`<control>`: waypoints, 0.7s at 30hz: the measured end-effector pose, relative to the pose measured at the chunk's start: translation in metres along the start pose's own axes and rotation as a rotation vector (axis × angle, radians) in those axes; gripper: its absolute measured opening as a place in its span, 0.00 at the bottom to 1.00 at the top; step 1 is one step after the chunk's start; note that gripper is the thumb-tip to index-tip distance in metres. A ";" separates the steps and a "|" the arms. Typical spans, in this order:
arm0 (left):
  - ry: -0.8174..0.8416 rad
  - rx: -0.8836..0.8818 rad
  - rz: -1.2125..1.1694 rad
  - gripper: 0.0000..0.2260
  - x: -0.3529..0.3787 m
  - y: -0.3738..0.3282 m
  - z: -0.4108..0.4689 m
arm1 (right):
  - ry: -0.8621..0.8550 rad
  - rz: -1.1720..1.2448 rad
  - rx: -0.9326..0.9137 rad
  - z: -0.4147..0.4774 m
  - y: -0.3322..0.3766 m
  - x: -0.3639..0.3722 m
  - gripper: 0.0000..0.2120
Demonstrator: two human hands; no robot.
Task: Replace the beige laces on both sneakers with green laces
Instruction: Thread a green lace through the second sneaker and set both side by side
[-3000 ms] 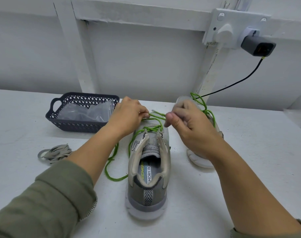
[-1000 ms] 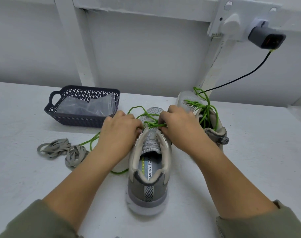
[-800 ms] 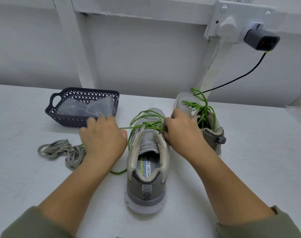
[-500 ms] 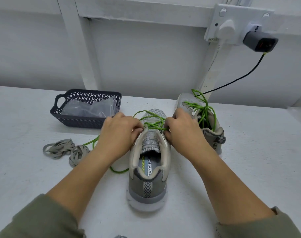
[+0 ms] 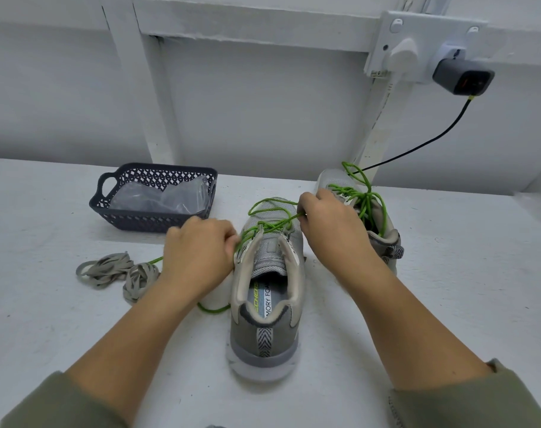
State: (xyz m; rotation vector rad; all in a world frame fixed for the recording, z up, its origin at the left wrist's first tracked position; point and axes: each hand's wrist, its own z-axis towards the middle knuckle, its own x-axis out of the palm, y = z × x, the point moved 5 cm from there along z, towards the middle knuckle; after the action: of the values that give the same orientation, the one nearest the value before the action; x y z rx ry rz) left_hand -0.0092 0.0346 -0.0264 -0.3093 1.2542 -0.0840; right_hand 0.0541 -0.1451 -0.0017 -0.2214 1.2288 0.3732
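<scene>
- Two grips, one green lace (image 5: 272,225): left hand (image 5: 198,257) and right hand (image 5: 331,227) each pinch a strand, near sneaker (image 5: 266,304) between them.
- Far sneaker (image 5: 383,239): just beyond right grip.
- Beige laces (image 5: 115,270): outside left grip.

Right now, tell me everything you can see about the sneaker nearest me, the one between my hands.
The near sneaker is grey mesh with beige collar trim, a pale thick sole and a chevron heel tab. It stands upright on the white table, heel toward the camera, insole print showing. A green lace runs through its eyelets; the left hand and right hand each pinch it.
</scene>
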 end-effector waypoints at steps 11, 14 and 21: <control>0.060 0.063 -0.284 0.03 0.015 -0.009 0.008 | 0.011 0.157 -0.064 -0.009 0.013 -0.011 0.09; -0.044 -0.145 -0.292 0.06 0.008 0.005 -0.001 | -0.002 0.150 -0.039 -0.008 0.006 -0.010 0.08; 0.039 0.129 -0.358 0.14 0.003 -0.003 0.005 | -0.006 0.155 -0.054 -0.004 0.005 -0.008 0.07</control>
State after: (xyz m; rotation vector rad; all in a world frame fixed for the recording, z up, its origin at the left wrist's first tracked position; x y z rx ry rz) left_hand -0.0031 0.0325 -0.0269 -0.4186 1.2150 -0.4776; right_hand 0.0460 -0.1429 0.0043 -0.1721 1.2344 0.5412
